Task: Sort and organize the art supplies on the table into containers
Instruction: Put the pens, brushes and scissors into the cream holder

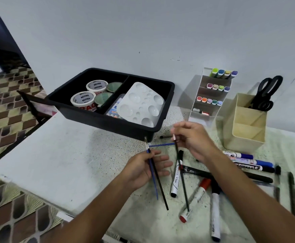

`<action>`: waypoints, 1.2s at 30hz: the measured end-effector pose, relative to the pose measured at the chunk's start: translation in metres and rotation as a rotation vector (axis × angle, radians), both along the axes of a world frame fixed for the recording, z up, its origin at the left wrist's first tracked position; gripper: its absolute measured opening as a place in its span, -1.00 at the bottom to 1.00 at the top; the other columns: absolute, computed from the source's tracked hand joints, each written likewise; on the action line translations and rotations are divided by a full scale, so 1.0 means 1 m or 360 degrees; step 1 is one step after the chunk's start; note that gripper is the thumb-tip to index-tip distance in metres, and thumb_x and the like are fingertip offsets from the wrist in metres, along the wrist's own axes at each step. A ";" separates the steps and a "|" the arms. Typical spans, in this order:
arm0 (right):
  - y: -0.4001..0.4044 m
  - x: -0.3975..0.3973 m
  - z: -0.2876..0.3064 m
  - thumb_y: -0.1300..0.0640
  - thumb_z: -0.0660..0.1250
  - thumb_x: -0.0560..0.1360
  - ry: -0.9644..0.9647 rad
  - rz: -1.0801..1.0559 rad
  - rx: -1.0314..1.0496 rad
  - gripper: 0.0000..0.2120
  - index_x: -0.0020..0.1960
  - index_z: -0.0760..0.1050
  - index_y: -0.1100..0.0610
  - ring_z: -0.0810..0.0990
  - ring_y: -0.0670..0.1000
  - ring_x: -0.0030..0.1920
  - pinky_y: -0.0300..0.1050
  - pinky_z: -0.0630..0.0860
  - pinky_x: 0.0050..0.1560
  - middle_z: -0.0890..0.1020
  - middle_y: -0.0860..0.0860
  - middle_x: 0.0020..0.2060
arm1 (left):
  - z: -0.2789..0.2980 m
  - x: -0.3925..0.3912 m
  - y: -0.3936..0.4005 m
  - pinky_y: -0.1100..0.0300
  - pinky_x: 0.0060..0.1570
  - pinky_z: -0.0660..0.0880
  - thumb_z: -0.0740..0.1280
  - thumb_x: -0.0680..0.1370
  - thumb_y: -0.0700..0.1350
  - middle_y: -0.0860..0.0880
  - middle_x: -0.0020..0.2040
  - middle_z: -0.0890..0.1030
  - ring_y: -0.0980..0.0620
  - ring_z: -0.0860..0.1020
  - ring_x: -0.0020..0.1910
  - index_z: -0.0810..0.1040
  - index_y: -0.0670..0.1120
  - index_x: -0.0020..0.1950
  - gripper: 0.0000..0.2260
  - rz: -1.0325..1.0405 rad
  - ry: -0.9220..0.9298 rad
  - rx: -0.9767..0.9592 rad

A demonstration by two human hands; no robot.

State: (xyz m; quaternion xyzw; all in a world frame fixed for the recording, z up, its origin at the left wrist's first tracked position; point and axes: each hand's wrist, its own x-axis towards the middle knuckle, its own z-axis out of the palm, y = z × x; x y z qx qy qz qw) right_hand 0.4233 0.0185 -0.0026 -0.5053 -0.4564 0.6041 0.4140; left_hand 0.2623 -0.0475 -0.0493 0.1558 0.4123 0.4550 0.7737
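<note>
Left hand [143, 168] grips two brushes [154, 174], long axes running near-to-far, bristles toward the tray [83, 109]. Right hand [194, 139] pinches a third brush [181, 174] at its top, hanging steeply. Beige holder [245, 135] lies just right, nearer the right hand.

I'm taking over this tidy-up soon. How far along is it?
Done: tape rolls and palette in the black bin, highlighters in the rack, scissors in the holder. In hand: left hand and right hand hold brushes. Left: markers strewn over the table.
</note>
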 end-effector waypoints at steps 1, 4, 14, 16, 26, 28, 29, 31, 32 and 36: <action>-0.002 -0.010 -0.004 0.32 0.42 0.44 -0.0107 0.0003 0.0018 -0.90 -0.06 0.56 0.23 0.60 -0.01 -0.33 -0.22 0.52 -0.39 0.64 0.09 -0.25 | 0.002 0.003 -0.001 -0.11 -0.15 0.61 0.05 0.66 -0.21 -0.32 -0.02 0.64 -0.24 0.67 -0.11 0.46 -0.27 0.16 -0.76 -0.0047 -0.0026 0.0015; -0.003 -0.033 -0.013 0.30 0.46 0.42 -0.0324 -0.0069 0.0119 -0.92 -0.11 0.58 0.24 0.57 -0.08 -0.31 -0.30 0.46 -0.41 0.64 0.03 -0.27 | 0.007 0.010 -0.004 -0.10 -0.09 0.61 0.05 0.68 -0.14 -0.32 0.00 0.63 -0.21 0.67 -0.10 0.51 -0.26 0.13 -0.70 -0.0129 -0.0086 0.0063; 0.022 0.011 -0.033 0.34 0.35 0.51 -0.0734 -0.0101 0.0441 -0.90 -0.11 0.58 0.17 0.59 -0.13 -0.32 -0.28 0.55 -0.27 0.65 0.06 -0.19 | 0.002 0.002 -0.009 0.11 -0.33 0.62 0.15 0.60 -0.37 -0.23 -0.20 0.63 -0.07 0.66 -0.30 0.48 -0.29 0.10 -0.84 0.0020 -0.0052 -0.0067; 0.033 0.029 -0.045 0.31 0.39 0.49 -0.1179 -0.0032 0.0603 -0.90 -0.05 0.63 0.15 0.60 -0.07 -0.15 -0.14 0.56 -0.02 0.64 -0.01 -0.11 | 0.001 0.000 -0.010 0.12 -0.34 0.61 0.15 0.60 -0.35 -0.21 -0.20 0.62 -0.05 0.63 -0.33 0.49 -0.27 0.11 -0.84 0.0039 -0.0111 -0.0121; 0.038 0.046 -0.069 0.23 0.37 0.48 -0.1844 0.0430 0.0926 -0.90 -0.12 0.64 0.08 0.43 -0.01 -0.02 -0.18 0.36 -0.09 0.45 -0.09 -0.16 | 0.008 0.005 -0.010 0.00 -0.25 0.65 0.10 0.61 -0.37 -0.25 -0.16 0.66 -0.14 0.68 -0.23 0.47 -0.31 0.15 -0.80 -0.0004 -0.0078 -0.0091; 0.037 0.048 -0.058 0.30 0.34 0.49 -0.1618 0.0453 0.0723 -0.84 -0.21 0.57 0.09 0.51 -0.02 -0.12 -0.25 0.42 -0.21 0.52 -0.11 -0.21 | 0.011 0.008 -0.009 -0.01 -0.23 0.65 0.09 0.62 -0.36 -0.25 -0.13 0.67 -0.15 0.68 -0.20 0.46 -0.31 0.18 -0.79 -0.0033 -0.0067 -0.0075; 0.036 0.050 -0.052 0.34 0.33 0.50 -0.1437 0.0427 0.0594 -0.81 -0.23 0.55 0.12 0.55 -0.03 -0.19 -0.32 0.43 -0.29 0.56 -0.08 -0.24 | 0.013 0.010 -0.009 -0.02 -0.22 0.65 0.09 0.62 -0.36 -0.25 -0.13 0.67 -0.15 0.68 -0.19 0.45 -0.30 0.18 -0.79 -0.0043 -0.0067 -0.0063; 0.034 0.056 -0.039 0.42 0.34 0.47 -0.1111 0.0319 0.0474 -0.78 -0.25 0.56 0.16 0.59 -0.12 -0.29 -0.33 0.46 -0.29 0.61 -0.09 -0.30 | 0.017 0.014 -0.007 -0.03 -0.19 0.65 0.09 0.63 -0.35 -0.25 -0.13 0.66 -0.15 0.68 -0.18 0.46 -0.30 0.18 -0.79 -0.0061 -0.0068 -0.0027; 0.033 0.060 -0.034 0.44 0.36 0.45 -0.0997 0.0243 0.0475 -0.77 -0.25 0.57 0.15 0.58 -0.15 -0.32 -0.31 0.48 -0.27 0.62 -0.12 -0.34 | 0.018 0.018 -0.006 -0.04 -0.16 0.65 0.10 0.63 -0.34 -0.25 -0.13 0.66 -0.15 0.68 -0.18 0.47 -0.30 0.17 -0.80 -0.0071 -0.0063 -0.0002; 0.024 0.073 -0.013 0.46 0.34 0.45 -0.0636 -0.0093 0.0522 -0.78 -0.16 0.56 0.15 0.59 -0.08 -0.38 -0.19 0.51 -0.30 0.64 -0.03 -0.43 | 0.025 0.033 -0.001 -0.08 -0.01 0.61 0.12 0.64 -0.32 -0.24 -0.11 0.63 -0.17 0.66 -0.11 0.47 -0.30 0.21 -0.79 -0.0097 0.0030 0.0135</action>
